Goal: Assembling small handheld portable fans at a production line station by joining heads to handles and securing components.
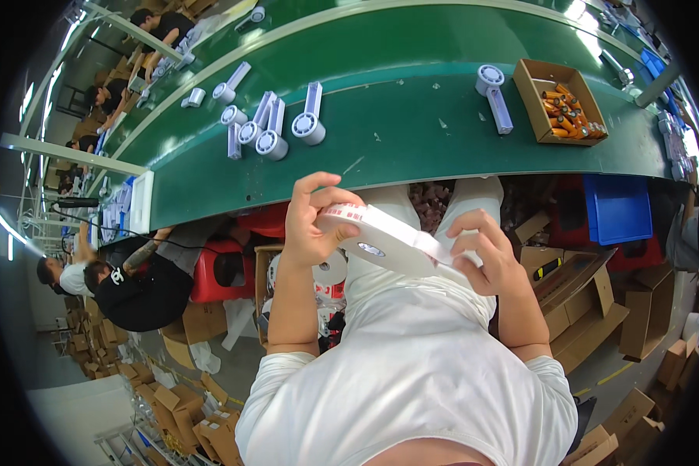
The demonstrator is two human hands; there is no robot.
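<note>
My left hand (312, 221) grips a large white roll of tape (377, 241) with red print on its rim, held over my lap. My right hand (483, 252) pinches the loose end of the tape at the roll's right side, fingers closed on the strip. Beyond both hands runs a green conveyor belt (396, 147). On it lie several small white handheld fans (272, 124) in a cluster to the left, and one more white fan (493, 93) to the right.
A cardboard box of orange cylinders (563, 101) sits on the belt at the right. Under the belt are a blue bin (617, 206), a red stool (221, 268) and open cartons (582, 303). Other people (128, 283) work at left.
</note>
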